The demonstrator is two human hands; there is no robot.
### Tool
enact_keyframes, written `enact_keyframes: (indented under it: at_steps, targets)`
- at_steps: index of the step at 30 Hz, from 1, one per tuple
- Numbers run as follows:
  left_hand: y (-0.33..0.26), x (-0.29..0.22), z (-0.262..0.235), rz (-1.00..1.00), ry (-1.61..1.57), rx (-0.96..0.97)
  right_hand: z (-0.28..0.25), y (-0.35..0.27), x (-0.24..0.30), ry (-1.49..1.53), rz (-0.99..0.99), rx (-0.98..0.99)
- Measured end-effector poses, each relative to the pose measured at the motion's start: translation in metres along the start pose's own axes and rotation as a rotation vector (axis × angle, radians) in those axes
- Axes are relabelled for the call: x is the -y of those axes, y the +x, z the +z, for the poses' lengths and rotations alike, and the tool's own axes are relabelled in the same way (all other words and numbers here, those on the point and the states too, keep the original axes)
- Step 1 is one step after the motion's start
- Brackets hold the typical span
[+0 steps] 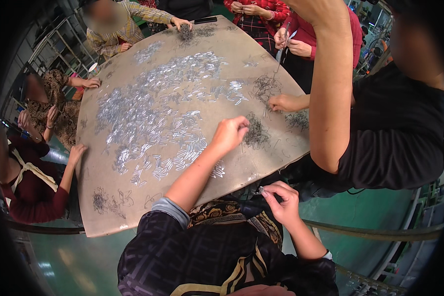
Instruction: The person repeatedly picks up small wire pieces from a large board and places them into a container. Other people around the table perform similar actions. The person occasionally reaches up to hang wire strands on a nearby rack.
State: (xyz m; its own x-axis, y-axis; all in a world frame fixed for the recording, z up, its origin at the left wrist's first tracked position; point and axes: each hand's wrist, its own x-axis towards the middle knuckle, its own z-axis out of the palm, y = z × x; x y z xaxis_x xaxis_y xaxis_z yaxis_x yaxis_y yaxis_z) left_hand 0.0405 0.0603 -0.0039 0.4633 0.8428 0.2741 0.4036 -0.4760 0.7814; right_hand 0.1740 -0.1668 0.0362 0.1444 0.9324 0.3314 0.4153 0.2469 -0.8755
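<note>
My left hand [228,134] reaches over the table [148,217] beside a tangled pile of thin dark wire pieces [256,135]. Its thumb and fingers are pinched together; what they hold, if anything, is too small to tell. Just off the table's near edge, in front of my body, my right hand [283,201] is closed in a pinch on a small shiny piece [261,190]. Many short silvery tube-like pieces [182,128] lie spread over the middle of the table, some close to my left forearm.
On my right, a co-worker's raised bare arm [330,93] crosses the view, and a hand [283,102] touches dark wires. Other people's hands rest along the left edge [77,152] and far edge [181,23]. Another wire pile [101,200] lies at near left.
</note>
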Motion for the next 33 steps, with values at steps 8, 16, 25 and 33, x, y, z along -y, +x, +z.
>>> enact_keyframes:
  at_steps: [8, 16, 25, 33]
  targets:
    - [-0.006, 0.026, -0.012, 0.047, 0.290, 0.092, 0.002, -0.001, -0.001, 0.015, 0.002, -0.001]
    - [-0.027, 0.040, 0.031, 0.201, 0.390, 0.067, 0.003, 0.001, -0.001, 0.018, 0.017, 0.020]
    - [-0.028, 0.031, 0.001, 0.033, 0.253, 0.323, 0.005, 0.000, -0.004, 0.021, 0.021, 0.008]
    - [-0.025, 0.044, 0.009, 0.339, 0.443, 0.087, 0.008, 0.003, -0.004, 0.020, 0.030, 0.028]
